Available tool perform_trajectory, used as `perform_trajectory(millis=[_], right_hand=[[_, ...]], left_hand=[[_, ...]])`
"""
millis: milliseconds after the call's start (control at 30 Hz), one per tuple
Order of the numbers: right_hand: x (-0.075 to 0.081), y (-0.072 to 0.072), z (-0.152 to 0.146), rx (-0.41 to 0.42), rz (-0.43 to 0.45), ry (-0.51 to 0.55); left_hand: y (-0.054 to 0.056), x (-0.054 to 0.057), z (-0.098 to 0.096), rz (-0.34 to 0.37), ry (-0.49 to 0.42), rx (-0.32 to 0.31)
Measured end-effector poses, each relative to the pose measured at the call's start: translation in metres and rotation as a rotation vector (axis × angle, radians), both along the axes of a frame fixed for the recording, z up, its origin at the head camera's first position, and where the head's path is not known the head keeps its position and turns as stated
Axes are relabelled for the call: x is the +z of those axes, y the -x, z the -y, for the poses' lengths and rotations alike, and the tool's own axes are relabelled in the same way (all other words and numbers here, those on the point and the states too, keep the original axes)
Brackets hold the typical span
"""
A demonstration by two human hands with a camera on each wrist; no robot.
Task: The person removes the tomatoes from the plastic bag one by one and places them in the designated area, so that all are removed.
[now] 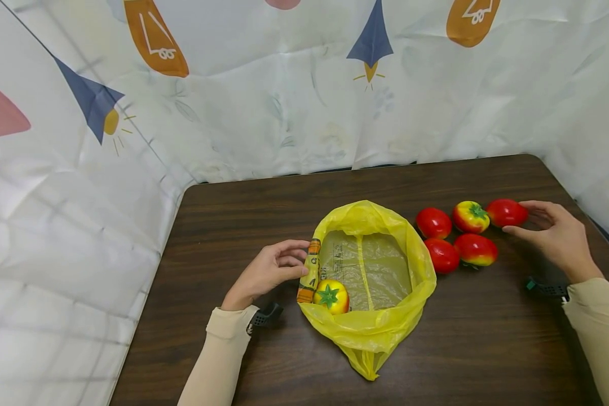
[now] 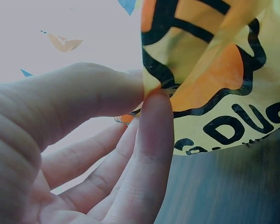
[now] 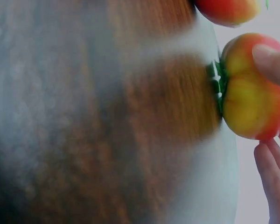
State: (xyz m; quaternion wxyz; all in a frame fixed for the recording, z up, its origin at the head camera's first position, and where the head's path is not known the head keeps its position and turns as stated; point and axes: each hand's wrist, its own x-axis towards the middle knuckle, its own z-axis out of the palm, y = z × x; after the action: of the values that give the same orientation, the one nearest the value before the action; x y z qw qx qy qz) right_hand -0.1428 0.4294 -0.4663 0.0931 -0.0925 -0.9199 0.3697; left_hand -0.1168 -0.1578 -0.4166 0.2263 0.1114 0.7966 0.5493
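A yellow plastic bag [image 1: 421,270] stands wide-mouthed on the table, its rim folded outward. My left hand [image 1: 269,273] pinches the bag's left edge between thumb and forefinger; the left wrist view shows the printed plastic [image 2: 214,88] in that pinch. Inside the bag, by its left wall, lies a yellow-red tomato [image 1: 336,294] with a green star-shaped top. On the far right my right hand [image 1: 560,237] holds a red tomato [image 1: 506,212] at the end of the group. The right wrist view shows its thumb on one side of the tomato [image 3: 247,100] and fingers on the other.
Several more glossy tomatoes [image 1: 440,255] cluster just right of the bag, some red and one yellow-red tomato [image 1: 471,217] with its green top showing. The dark wooden table [image 1: 228,225] ends at a white printed curtain [image 1: 243,124] behind and at the sides.
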Motion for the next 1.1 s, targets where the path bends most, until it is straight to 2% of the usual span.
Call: perform_trajectory(millis=[267, 633, 867, 1100], right_hand=[[0.01, -0.002, 0.004, 0.007, 0.035, -0.051], [0.032, -0.007, 0.018, 0.033, -0.095, 0.012], [0.048, -0.007, 0.036, 0.117, -0.21, 0.033], [0.061, -0.007, 0.058, 0.242, -0.266, 0.18]], left_hand=[[-0.002, -0.001, 0.001, -0.004, -0.002, 0.003], [-0.003, 0.0, 0.0, -0.011, -0.005, 0.002], [-0.003, 0.001, -0.002, -0.014, -0.003, 0.0], [-0.004, 0.004, -0.006, -0.035, -0.026, 0.01]])
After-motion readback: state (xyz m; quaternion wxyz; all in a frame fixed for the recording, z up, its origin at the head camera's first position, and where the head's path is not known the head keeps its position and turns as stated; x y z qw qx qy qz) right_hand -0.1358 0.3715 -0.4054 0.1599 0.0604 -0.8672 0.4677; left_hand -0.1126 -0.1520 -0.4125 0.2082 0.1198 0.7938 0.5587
